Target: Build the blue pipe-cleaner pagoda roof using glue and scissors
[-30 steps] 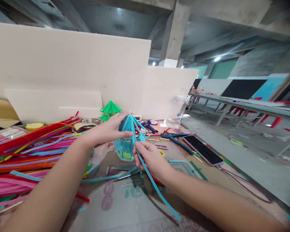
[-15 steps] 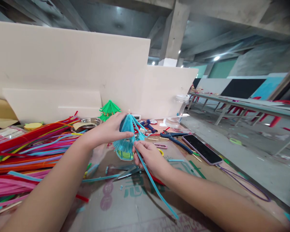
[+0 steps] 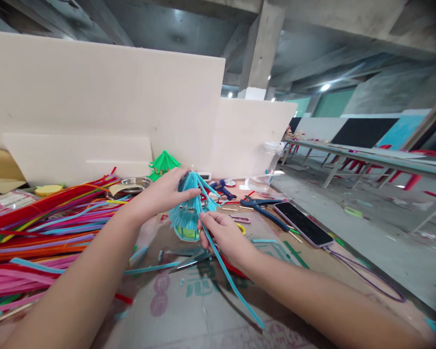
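Note:
A small umbrella-shaped craft [image 3: 184, 217] of blue pipe cleaners stands on the cardboard-covered table, with a lime-green base under its fringe. My left hand [image 3: 173, 192] is closed around its upper left side, thumb laid across the front. At the lower right of the craft, my right hand [image 3: 223, 236] pinches a long blue pipe cleaner [image 3: 236, 291], whose free end trails down toward me. Some of the right fingers are hidden behind the hand. Below the craft lie open scissors [image 3: 191, 261], partly under my right hand.
Bundles of coloured pipe cleaners [image 3: 58, 242] cover the left side. Behind them are a metal bowl [image 3: 131, 185] and a green umbrella-shaped craft [image 3: 164, 164]. Pliers [image 3: 269, 213], a phone [image 3: 303, 224] and a clear jar [image 3: 267, 167] are on the right. White boards [image 3: 105, 102] stand behind.
My left thumb has shifted slightly up and left on the blue craft. The right hand still pinches the pipe cleaner, its tail moved a little left.

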The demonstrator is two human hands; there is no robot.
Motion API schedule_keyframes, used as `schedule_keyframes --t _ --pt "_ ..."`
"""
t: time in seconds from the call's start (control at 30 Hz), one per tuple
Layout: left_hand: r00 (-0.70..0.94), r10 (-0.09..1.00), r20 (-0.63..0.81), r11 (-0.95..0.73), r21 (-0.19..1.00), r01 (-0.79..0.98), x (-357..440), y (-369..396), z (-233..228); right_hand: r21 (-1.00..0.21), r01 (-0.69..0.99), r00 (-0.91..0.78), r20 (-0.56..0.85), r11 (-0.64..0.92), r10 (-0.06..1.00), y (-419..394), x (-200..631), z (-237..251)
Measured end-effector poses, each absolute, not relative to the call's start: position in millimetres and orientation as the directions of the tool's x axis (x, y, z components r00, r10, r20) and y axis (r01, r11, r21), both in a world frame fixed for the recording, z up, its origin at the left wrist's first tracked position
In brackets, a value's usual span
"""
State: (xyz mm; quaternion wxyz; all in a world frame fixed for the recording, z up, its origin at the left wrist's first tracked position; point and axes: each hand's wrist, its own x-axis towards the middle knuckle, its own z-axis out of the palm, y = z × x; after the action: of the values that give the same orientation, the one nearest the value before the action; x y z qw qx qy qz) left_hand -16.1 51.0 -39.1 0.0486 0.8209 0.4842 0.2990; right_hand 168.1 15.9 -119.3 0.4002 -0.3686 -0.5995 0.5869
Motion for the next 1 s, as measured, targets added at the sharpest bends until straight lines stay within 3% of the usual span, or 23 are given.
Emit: schedule_keyframes --t 0.4,0.6,0.87,1.0 --pt "0.299 0.825 0.480 -0.525 0.453 0.720 -14.7 52.9 -38.6 -0.993 0.069 -0.402 0.056 0.091 0.914 15.2 168.5 -115.1" --pt "0.105 0.790 0.604 -0.515 0.559 0.650 -8.3 56.2 -39.4 -0.994 0.064 -0.402 0.058 0.092 0.914 14.5 168.3 -114.6" --pt "0.077 0.822 0.565 -0.499 0.647 0.576 -9.8 52.3 -33.3 -0.993 0.071 -0.424 0.053 0.092 0.904 14.6 168.9 -115.3" --pt "0.061 0.819 0.570 -0.485 0.633 0.604 -10.7 49.3 -30.9 -0.992 0.085 -0.423 0.050 0.095 0.905 14.8 169.1 -116.0"
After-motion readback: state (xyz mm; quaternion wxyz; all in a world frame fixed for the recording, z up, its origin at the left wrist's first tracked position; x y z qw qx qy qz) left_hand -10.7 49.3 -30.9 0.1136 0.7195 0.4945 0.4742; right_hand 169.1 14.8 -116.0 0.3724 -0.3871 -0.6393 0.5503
